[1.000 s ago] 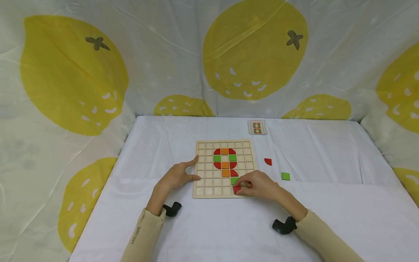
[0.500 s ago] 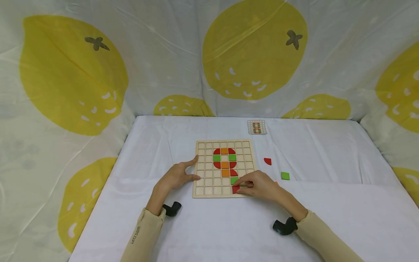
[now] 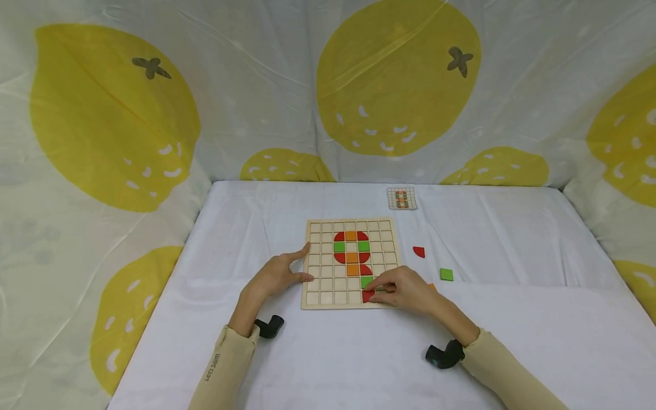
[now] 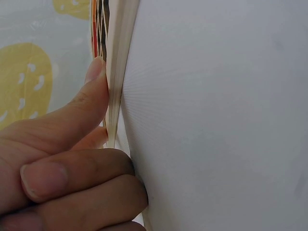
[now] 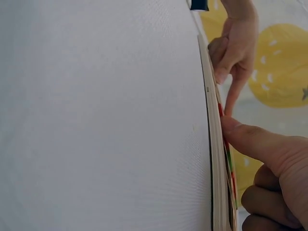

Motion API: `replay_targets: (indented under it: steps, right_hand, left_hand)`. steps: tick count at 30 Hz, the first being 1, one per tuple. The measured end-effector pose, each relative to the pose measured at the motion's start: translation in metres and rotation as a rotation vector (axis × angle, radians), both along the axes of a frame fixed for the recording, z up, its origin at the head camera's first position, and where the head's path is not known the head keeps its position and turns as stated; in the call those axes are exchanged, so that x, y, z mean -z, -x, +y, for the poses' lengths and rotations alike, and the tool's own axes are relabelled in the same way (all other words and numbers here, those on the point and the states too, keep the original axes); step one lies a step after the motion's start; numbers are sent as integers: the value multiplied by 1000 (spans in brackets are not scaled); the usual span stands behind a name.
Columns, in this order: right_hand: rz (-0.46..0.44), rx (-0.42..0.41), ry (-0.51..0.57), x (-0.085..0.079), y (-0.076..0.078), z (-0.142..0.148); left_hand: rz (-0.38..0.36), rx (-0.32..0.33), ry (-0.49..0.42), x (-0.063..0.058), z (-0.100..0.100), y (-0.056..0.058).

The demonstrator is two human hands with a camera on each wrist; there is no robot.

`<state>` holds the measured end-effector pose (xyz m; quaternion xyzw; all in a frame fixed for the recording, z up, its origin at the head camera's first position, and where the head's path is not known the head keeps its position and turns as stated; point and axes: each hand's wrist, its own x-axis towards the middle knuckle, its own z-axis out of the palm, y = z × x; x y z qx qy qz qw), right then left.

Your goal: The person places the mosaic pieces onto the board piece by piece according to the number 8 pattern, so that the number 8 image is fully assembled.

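Note:
A wooden grid board (image 3: 327, 298) lies on the white-covered table, with red, orange and green tiles filling several cells. My left hand (image 3: 277, 276) touches the board's left edge with a straight, spread thumb and index finger; its other fingers curl beneath, as the left wrist view shows. At the front row my right hand (image 3: 407, 291) has thumb and index finger at a red tile (image 3: 367, 296), holding it over its cell. That tile's right part is hidden by the fingertips. Just behind it sits a green tile (image 3: 366, 281), partly under the index finger.
Right of the board lie a loose red quarter-circle tile (image 3: 419, 251) and a green square tile (image 3: 446, 274). An orange piece (image 3: 432, 286) peeks out behind my right hand. A small pattern card (image 3: 402, 199) lies at the back. Lemon-printed cloth (image 3: 266, 102) hangs behind the table.
The red tile at my right fingertips has shifted slightly left and back, now lining up with its front-row cell. My left hand stays at the board's edge.

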<state>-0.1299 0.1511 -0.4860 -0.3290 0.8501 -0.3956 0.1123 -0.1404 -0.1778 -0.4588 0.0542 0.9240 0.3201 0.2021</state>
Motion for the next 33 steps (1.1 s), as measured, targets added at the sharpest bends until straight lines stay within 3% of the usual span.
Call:
replay_targets:
  steps: [9, 13, 18, 21, 33]
  right_hand:
    - [86, -26, -2, 0, 0, 0]
    - [41, -10, 31, 2, -1, 3]
    - [-89, 63, 34, 1, -4, 13]
    - [-118, 116, 29, -1, -5, 23]
    - [-96, 307, -23, -9, -6, 70]
  left_hand:
    - [0, 1, 14, 0, -1, 1]
    - [3, 1, 9, 0, 0, 1]
    - [-2, -4, 6, 0, 1, 1]
    - [-3, -7, 5, 0, 1, 1]
    - [-6, -6, 5, 1, 0, 1]
